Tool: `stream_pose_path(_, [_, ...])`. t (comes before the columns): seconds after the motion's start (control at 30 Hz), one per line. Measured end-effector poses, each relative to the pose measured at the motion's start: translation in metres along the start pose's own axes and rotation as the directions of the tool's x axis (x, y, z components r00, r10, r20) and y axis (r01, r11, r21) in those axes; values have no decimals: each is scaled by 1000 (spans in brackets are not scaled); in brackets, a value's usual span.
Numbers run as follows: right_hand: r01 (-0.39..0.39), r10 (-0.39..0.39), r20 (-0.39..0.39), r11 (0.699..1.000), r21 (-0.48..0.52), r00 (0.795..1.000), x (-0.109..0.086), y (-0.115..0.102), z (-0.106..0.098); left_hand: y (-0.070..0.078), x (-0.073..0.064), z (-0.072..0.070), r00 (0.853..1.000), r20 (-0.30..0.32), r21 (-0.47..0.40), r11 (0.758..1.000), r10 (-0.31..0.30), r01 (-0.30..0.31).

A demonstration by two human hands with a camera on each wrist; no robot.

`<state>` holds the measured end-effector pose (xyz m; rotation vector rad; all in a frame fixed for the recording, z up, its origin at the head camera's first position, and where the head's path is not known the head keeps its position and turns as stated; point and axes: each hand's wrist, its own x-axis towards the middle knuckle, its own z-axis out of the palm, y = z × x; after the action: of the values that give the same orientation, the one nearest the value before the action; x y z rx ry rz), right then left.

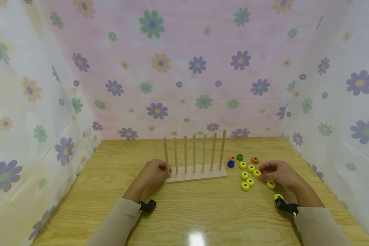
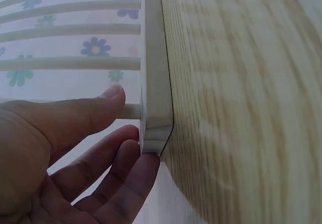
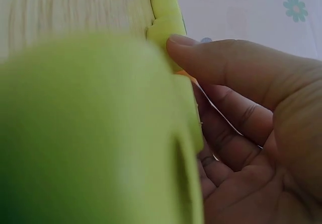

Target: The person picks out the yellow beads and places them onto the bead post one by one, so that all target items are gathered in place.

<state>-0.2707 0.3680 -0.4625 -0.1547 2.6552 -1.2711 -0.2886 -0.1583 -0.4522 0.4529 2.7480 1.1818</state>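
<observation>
A pale wooden peg rack point(image 1: 196, 176) with a row of upright pegs stands on the table. My left hand point(image 1: 155, 173) holds its left end. In the left wrist view, the thumb lies across the end peg point(image 2: 130, 112) while the fingertips touch the end of the base point(image 2: 158, 98). To the right of the rack, my right hand point(image 1: 278, 174) is low over the table with fingers bent and parted. Its fingertips are right beside a yellow ring point(image 1: 256, 174). The right wrist view has the thumb overlapping a yellow ring point(image 3: 163, 32), and a big blurred yellow ring point(image 3: 100, 133) hides part of the hand.
Several more yellow rings point(image 1: 244, 175) lie scattered between the rack and my right hand. Behind them are a blue ring point(image 1: 231, 164), a green ring point(image 1: 240, 156) and two orange rings point(image 1: 255, 160). Flowered cloth point(image 1: 178, 68) surrounds the wooden table point(image 1: 184, 208) on three sides.
</observation>
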Motion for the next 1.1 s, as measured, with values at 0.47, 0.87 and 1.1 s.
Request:
stream_pose_path(0.47, [3, -3, -4, 999, -43, 1000, 2, -6, 2, -4, -1, 4, 1000, -28, 15, 1000, 4, -4])
stream_pose_path(0.87, [-24, 23, -18, 997, -69, 1000, 4, -9, 6, -4, -2, 1, 1000, 4, 17, 1000, 19, -20])
stream_pose_path(1.1, [-18, 15, -41, 996, -85, 999, 3, -8, 9, -7, 0, 0, 999, 19, -17, 1000, 25, -25])
